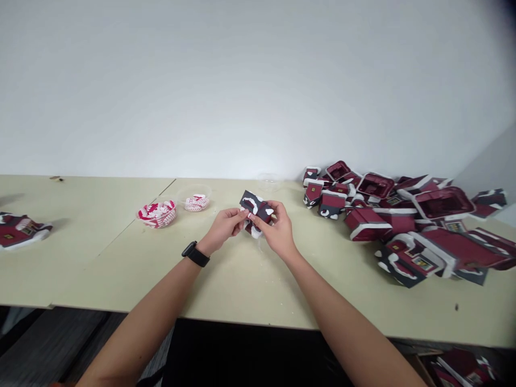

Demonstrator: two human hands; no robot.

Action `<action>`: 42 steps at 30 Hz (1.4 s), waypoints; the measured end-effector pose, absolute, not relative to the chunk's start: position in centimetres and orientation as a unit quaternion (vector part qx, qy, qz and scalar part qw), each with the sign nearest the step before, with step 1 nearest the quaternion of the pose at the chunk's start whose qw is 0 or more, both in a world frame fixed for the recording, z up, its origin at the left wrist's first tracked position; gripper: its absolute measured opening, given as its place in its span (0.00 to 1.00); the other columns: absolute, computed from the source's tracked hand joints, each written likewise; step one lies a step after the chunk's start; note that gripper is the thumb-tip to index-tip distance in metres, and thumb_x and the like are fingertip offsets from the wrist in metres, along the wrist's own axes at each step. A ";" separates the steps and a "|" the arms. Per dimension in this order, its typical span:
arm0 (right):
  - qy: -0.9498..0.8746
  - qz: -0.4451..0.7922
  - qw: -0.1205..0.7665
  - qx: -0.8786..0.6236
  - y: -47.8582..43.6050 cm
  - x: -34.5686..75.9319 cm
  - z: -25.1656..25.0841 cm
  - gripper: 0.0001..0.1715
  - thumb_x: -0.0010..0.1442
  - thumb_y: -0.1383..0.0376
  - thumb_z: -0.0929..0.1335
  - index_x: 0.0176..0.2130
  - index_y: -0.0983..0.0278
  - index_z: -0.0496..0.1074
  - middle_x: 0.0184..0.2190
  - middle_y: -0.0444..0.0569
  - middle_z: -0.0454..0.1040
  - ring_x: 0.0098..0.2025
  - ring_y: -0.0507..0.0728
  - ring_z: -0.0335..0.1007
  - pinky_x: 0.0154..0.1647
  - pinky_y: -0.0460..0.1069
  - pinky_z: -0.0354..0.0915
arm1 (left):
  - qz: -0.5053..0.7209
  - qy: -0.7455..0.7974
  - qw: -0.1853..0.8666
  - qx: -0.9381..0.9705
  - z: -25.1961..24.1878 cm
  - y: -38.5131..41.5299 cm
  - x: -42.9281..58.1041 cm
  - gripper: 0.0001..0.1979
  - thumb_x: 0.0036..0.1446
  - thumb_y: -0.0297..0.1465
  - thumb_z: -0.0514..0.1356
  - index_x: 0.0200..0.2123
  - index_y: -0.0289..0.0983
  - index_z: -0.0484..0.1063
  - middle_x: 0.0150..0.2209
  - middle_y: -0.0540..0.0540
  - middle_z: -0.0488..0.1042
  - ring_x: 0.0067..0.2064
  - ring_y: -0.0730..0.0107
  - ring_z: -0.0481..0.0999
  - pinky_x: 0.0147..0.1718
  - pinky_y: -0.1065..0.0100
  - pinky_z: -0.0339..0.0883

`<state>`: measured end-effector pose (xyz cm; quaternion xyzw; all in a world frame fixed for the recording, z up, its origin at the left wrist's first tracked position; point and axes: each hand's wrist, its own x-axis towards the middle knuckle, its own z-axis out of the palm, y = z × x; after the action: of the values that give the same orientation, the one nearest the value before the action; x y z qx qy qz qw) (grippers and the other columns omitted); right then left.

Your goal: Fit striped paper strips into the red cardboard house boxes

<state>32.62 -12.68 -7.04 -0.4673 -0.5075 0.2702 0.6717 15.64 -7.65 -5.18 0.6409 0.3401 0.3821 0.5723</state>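
My right hand (280, 228) is wrapped round a small toy house (258, 201), maroon with a dark grey roof and white snow-like trim. The house is tilted, held just above the table in front of me. My left hand (226, 228), with a black watch on its wrist, is closed in a pinch against the near left side of the house. A small red-and-white piece (250, 216) shows at its fingertips, mostly hidden by the fingers. To the left stand a clear bowl heaped with red-and-white striped pieces (158, 213) and another with fewer such pieces (196, 202).
A large heap of maroon toy houses (371, 223) covers the right of the table, some showing hollow undersides. Another house (22, 230) lies at the far left. A clear lid-like dish (269, 183) is by the wall. More maroon pieces (463, 368) lie below the table's right edge.
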 end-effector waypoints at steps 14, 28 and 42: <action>-0.539 0.331 0.633 -0.447 -12.0 33.3 -7.8 0.34 0.46 0.56 0.81 0.48 0.58 0.68 0.50 0.51 0.77 0.51 0.62 0.75 0.51 0.58 0.73 | 0.400 0.327 0.635 0.575 -6.2 -6.5 15.3 0.27 0.56 0.54 0.69 0.29 0.36 0.68 0.24 0.52 0.68 0.20 0.80 0.63 0.20 0.72 0.52; -0.544 0.339 0.619 -0.454 -11.5 33.3 -8.8 0.34 0.49 0.55 0.79 0.51 0.59 0.67 0.51 0.52 0.78 0.53 0.62 0.76 0.50 0.58 0.77 | 0.413 0.333 0.603 0.595 -5.8 -6.8 15.4 0.24 0.57 0.50 0.69 0.29 0.37 0.66 0.22 0.54 0.68 0.21 0.79 0.63 0.22 0.73 0.53; -0.598 0.261 0.550 -0.521 -12.3 33.7 -8.2 0.42 0.55 0.54 0.76 0.65 0.60 0.68 0.48 0.51 0.81 0.45 0.62 0.78 0.45 0.56 0.76 | 0.388 0.325 0.579 0.639 -5.9 -7.4 16.1 0.22 0.58 0.48 0.66 0.28 0.38 0.64 0.19 0.55 0.67 0.19 0.78 0.62 0.21 0.72 0.53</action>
<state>33.69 -12.34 -8.19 -0.5209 -0.5979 0.2614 0.5502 16.10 -7.44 -5.91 0.6392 0.3254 0.3883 0.5787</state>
